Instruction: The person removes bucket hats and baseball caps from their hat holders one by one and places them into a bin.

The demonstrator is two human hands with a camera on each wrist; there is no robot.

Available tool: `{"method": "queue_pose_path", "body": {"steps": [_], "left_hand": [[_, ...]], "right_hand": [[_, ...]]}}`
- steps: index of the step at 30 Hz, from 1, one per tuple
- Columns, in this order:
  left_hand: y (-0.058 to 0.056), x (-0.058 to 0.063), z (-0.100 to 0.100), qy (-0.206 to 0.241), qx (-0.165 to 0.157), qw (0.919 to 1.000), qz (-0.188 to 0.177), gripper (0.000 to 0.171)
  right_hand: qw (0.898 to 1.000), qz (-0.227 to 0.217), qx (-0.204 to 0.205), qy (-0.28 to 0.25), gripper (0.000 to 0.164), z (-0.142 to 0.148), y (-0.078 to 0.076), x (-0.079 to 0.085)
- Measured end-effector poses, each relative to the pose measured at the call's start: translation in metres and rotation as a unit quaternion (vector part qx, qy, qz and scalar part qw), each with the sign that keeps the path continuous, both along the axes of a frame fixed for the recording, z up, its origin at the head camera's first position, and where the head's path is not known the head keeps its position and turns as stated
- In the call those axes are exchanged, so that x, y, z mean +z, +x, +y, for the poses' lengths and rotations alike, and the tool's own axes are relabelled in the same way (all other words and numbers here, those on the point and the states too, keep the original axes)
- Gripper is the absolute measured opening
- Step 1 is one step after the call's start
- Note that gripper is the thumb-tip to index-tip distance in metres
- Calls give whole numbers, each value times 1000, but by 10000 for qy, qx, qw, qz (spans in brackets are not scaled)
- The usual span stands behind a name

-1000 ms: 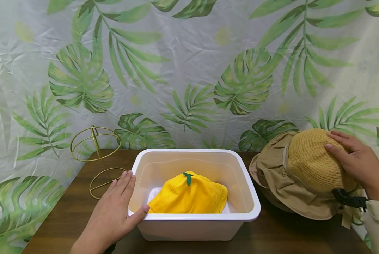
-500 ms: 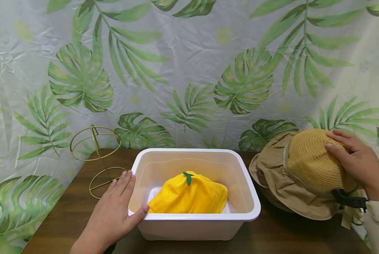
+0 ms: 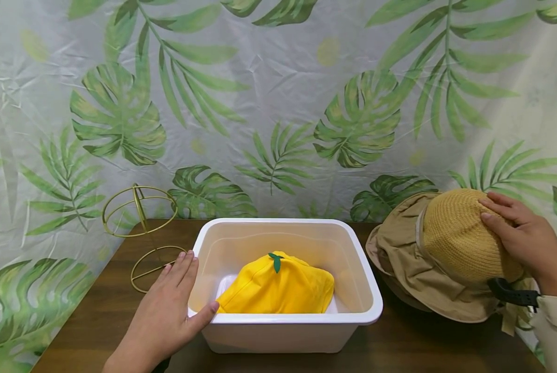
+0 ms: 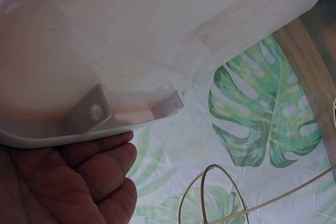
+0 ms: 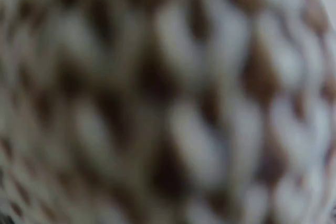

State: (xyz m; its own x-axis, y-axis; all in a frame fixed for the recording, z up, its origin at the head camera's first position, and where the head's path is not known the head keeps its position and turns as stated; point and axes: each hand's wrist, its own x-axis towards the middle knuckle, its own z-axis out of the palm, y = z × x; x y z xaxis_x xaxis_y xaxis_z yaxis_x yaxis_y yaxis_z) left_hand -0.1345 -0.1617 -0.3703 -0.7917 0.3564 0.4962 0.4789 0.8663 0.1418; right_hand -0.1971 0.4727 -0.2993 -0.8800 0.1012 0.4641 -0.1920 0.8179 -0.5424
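In the head view my left hand point(image 3: 165, 300) rests at the near left corner of a white plastic bin point(image 3: 283, 318), fingers straight along its side and thumb on the rim. The left wrist view has those fingers beneath the rim point(image 4: 68, 139). Inside the bin lies a yellow cloth hat point(image 3: 283, 287) with a green leaf tab on top. At the right, my right hand point(image 3: 523, 235) holds the crown of a mustard knitted hat point(image 3: 460, 235) between thumb and fingers. Under it is a tan wide-brimmed cloth hat point(image 3: 404, 254). Blurred knit point(image 5: 168, 98) fills the right wrist view.
A gold wire stand point(image 3: 140, 220) with round hoops stands left of the bin, behind my left hand. The dark wooden table point(image 3: 84, 295) ends at a leaf-print cloth point(image 3: 278, 103) hanging behind. A black band point(image 3: 511, 295) circles my right wrist.
My right thumb and fingertips have shifted slightly to the right on the knitted hat's crown. The left hand, bin and yellow hat stay where they were.
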Motion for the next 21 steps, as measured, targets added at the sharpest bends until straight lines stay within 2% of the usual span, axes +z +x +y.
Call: {"method": "queue_pose_path", "body": {"steps": [5, 12, 21], "left_hand": [[0, 0, 1, 23, -2, 10000, -14, 80], [0, 1, 1, -7, -12, 10000, -52, 80], [0, 2, 0, -31, 23, 9999, -135, 81]], "right_hand": [[9994, 78, -146, -294, 52, -2, 0, -1], [9976, 406, -392, -395, 50, -3, 5, 6], [9947, 610, -335, -760, 47, -11, 9, 22]]}}
